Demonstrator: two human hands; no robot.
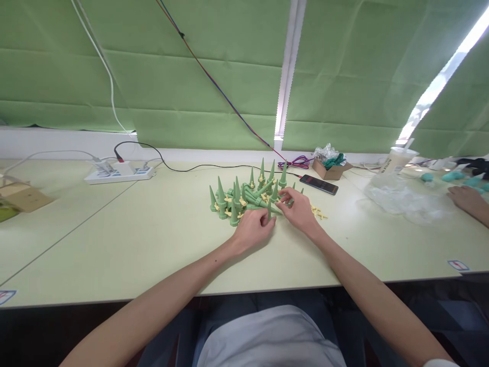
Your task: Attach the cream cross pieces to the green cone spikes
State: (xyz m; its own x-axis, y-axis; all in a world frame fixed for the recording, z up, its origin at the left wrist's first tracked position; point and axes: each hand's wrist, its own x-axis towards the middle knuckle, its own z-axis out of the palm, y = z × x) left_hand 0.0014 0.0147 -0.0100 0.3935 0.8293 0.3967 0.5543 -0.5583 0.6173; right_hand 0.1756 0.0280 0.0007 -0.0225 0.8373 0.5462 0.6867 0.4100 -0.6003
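Several green plastic cone-shaped spikes (222, 196) stand or lie in a cluster on the table, many with a small yellow fitting (243, 202) at the base. At the cluster's near edge, my left hand (252, 230) is closed on one green spike (269, 209), held point up. My right hand (298, 208) is just to the right, thumb and fingertips pinched together close to that spike. Whatever lies between those fingertips is too small to make out. Loose yellow pieces (320, 214) lie on the table behind my right hand, which partly hides them.
A phone (319, 184) and a small cardboard box (331, 171) lie behind on the right. Farther right are a cup (395, 162), a clear plastic bag (401, 201) and another person's hand (468, 200). A power strip (120, 174) with cables sits at the left back.
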